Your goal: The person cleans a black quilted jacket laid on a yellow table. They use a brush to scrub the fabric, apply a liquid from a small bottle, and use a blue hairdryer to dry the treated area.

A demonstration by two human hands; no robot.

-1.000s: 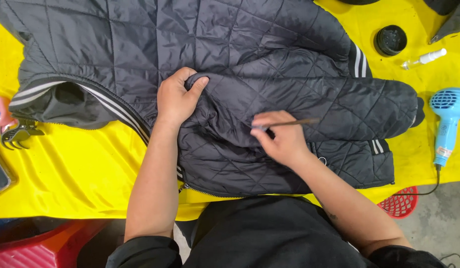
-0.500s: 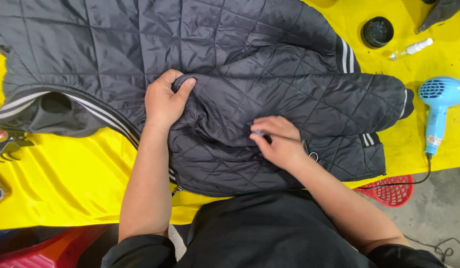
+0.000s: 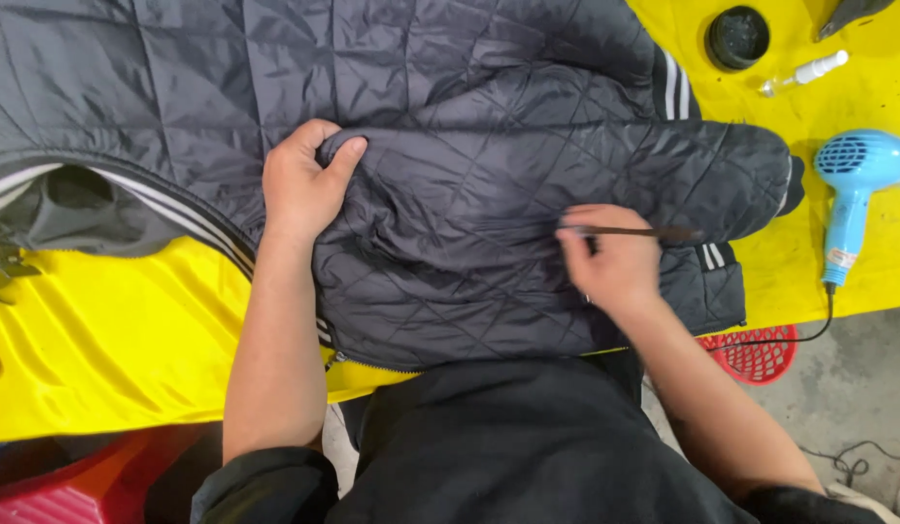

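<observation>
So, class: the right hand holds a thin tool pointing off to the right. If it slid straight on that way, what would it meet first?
The right hand would keep running over the dark quilted jacket, crossing its sleeve and striped cuff. Beyond that, probably the blue hairdryer handle, though height is unclear.

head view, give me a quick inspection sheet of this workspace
surface: table under a bright yellow cloth.
job's things: dark quilted jacket with white stripes spread flat; thin brown stick-like tool.
clutter: light blue hair dryer, round black lid, small clear spray bottle.
grippers: left hand bunches the jacket fabric; right hand pinches the tool on the sleeve.
cables: black dryer cord hangs off the table edge.
surroundings: red plastic basket on a grey floor.
</observation>
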